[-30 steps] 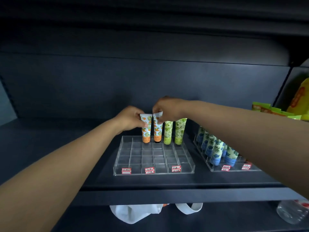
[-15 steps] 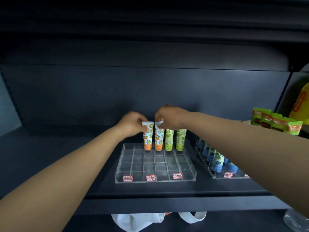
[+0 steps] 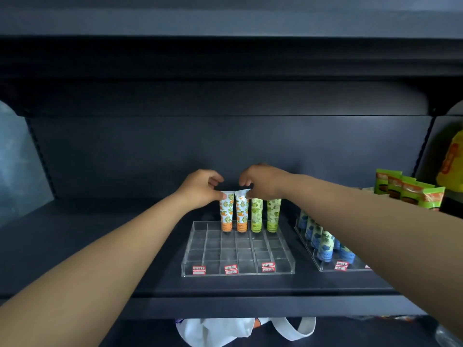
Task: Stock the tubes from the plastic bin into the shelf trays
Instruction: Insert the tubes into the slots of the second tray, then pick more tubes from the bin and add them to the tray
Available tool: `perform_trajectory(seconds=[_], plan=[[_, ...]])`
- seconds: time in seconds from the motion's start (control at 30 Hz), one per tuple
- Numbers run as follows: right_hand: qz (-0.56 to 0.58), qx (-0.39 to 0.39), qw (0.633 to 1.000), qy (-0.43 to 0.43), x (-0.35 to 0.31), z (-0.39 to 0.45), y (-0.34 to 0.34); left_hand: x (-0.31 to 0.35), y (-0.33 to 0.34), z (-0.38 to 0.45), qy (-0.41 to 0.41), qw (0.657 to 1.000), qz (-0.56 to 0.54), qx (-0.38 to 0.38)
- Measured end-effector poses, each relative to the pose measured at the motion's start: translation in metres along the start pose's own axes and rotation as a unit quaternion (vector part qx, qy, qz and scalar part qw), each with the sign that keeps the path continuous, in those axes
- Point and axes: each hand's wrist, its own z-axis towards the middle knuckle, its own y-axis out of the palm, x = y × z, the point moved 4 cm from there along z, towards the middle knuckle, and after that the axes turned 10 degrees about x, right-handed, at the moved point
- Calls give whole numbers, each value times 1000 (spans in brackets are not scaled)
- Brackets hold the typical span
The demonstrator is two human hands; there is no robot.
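A: Quick pass. What have I got at the clear tray (image 3: 238, 261)?

B: It sits on the dark shelf (image 3: 100, 246), gridded into compartments, three price labels (image 3: 231, 269) on its front wall. Four tubes stand upright in its back row: two orange tubes (image 3: 227, 212), then two green tubes (image 3: 257, 215) to their right, all cap-down.

A: Hands?

B: My left hand (image 3: 200, 189) is over the tray's back-left, thumb and fingers pinching the top corner of the leftmost orange tube. My right hand (image 3: 263, 184) is over the back-centre, fingertips closed on the crimped top of the second orange tube. The palm covers the green tubes' tops, so contact there I can't tell.

A: Rest of the tray?

B: The rows in front of the tubes look bare.

A: Anything else?

B: Right of the tray, a second clear tray (image 3: 333, 265) holds blue tubes (image 3: 324, 246) in rows. Further right, green pouches (image 3: 406, 189) stand in a line. Below the shelf edge, under the tray, a white bag (image 3: 225, 331).
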Motion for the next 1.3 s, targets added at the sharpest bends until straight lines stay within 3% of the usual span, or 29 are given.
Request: perform_trajectory(seconds=[0.17, 0.3, 0.57, 0.7, 0.97, 1.3], plan=[[-13, 40, 999, -11, 0, -23, -18, 22, -14, -10, 45, 993, 106, -12], [-14, 114, 993, -26, -2, -61, -33, 40, -13, -31, 61, 979, 188, -58], [-9, 220, 974, -44, -6, -160, -23, 82, 4, -118, 131, 971, 193, -51], [27, 212, 976, -46, 0, -217, 2, 96, 27, -169, 150, 970, 185, -59], [133, 152, 979, 17, 13, -301, 100, 50, 110, -264, 64, 978, 138, -142], [201, -13, 969, 142, 22, -373, 250, -71, 238, -353, -104, 927, 142, -331]])
